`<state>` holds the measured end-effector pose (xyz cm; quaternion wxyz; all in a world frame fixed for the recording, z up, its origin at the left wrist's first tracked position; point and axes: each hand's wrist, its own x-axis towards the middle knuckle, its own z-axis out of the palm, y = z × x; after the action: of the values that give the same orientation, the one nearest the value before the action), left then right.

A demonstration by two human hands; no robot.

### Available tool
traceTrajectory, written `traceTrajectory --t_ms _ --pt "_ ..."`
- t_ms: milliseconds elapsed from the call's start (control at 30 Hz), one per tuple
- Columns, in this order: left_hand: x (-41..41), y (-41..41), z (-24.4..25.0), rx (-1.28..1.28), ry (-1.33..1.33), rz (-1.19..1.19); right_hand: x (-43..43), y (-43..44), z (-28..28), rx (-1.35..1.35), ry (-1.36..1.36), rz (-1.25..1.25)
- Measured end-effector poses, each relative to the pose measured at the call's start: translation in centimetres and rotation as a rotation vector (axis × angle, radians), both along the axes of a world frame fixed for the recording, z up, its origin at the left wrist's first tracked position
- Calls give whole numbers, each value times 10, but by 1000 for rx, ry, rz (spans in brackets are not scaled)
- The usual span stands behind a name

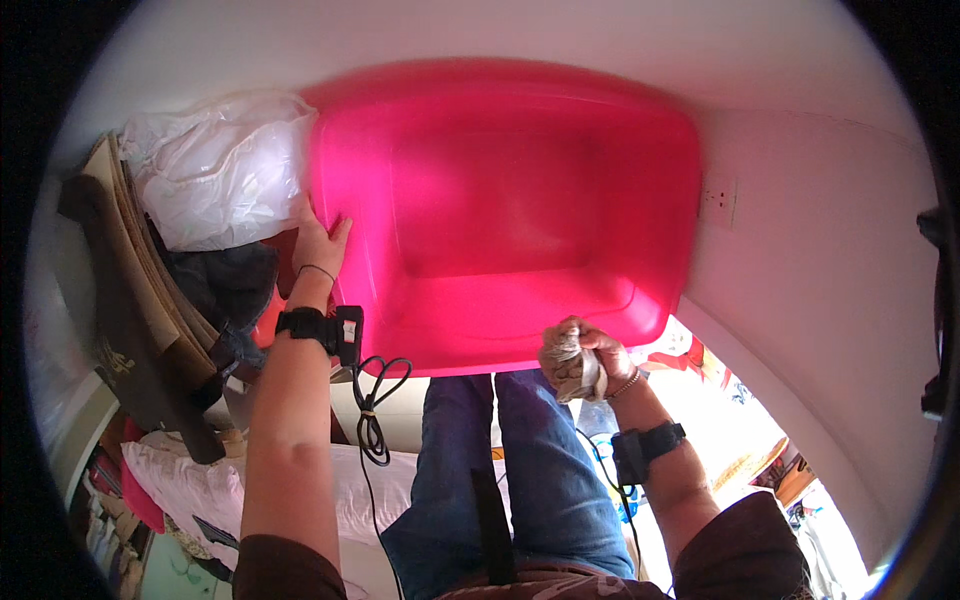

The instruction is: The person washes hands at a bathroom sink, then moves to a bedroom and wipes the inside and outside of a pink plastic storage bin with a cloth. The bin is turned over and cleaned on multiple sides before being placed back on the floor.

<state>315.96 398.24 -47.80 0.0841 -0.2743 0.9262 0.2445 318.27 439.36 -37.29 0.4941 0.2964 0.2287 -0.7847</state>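
A large pink plastic tub stands open towards me, its inside bare. My left hand rests on the tub's left rim, thumb on the inner side and the other fingers partly hidden behind the edge. In my right hand is a crumpled, greyish-beige cloth, held just above the tub's near rim at the right. Both wrists carry black straps with small devices, and a bundled black cable hangs from the left one.
Left of the tub lie a white plastic bag, dark fabric and flattened cardboard. White walls rise behind and at the right, with a wall socket beside the tub. A pale sheet spreads below.
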Motion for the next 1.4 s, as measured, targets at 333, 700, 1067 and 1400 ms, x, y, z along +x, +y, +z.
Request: traceTrajectory --t_ms 333,700,1067,1400 --pt "125 57 89 -63 -22 -147 1 42 26 -7 -14 -179" --pt "300 75 256 -117 -609 -136 -49 115 156 130 160 246" --pt "404 157 351 -99 -701 264 -78 168 218 24 -58 449" --pt "505 188 328 -18 -455 515 -60 124 232 192 106 598"
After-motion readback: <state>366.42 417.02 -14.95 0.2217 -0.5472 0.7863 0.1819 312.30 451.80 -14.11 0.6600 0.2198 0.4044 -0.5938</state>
